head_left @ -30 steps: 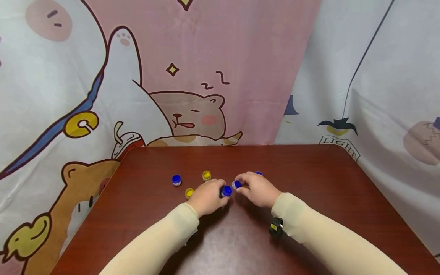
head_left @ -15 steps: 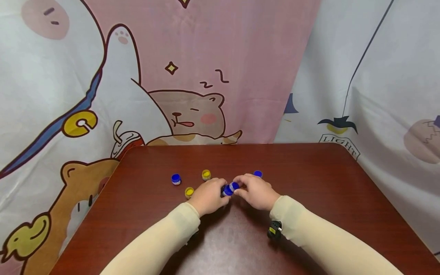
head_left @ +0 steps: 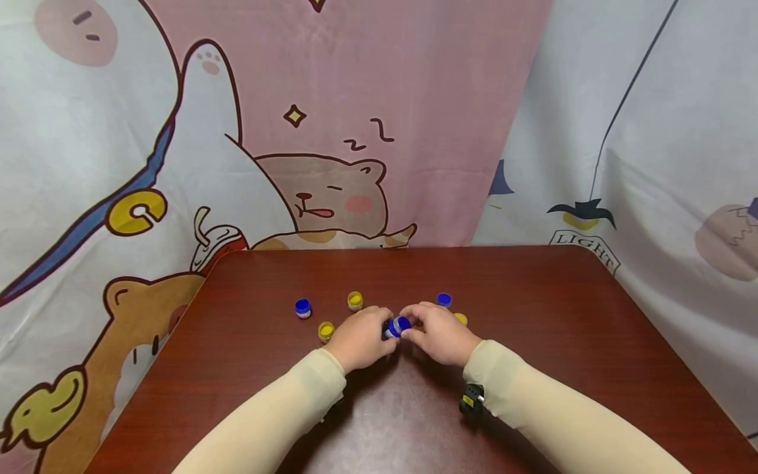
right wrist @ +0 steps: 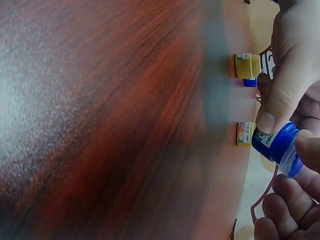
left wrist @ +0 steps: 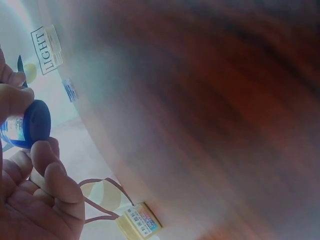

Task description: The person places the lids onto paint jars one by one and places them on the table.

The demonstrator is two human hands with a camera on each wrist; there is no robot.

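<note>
Between the hands at the table's middle is a small blue paint jar [right wrist: 270, 141], tilted, with a white label. My left hand [head_left: 361, 337] grips its body, thumb on the near side. My right hand [head_left: 441, 332] pinches a clear, blue-stained lid [right wrist: 290, 159] at the jar's mouth; they appear to touch. In the left wrist view the jar's dark blue base [left wrist: 41, 121] faces the table. Beside the left hand stand a yellow paint jar [head_left: 326, 332], a second yellow jar [head_left: 355, 301] and another blue jar [head_left: 303, 308].
Past the right hand, a blue lid-like piece [head_left: 444, 299] and a yellow one [head_left: 460, 319] lie on the brown table [head_left: 533, 296]; both look low and flat in the left wrist view. A cartoon-printed cloth [head_left: 438, 131] hangs behind the table.
My right hand has brought the lid left onto the mouth of the blue jar and tilted it. The left hand stays nearly in place. The yellow piece behind the right hand has come into sight.
</note>
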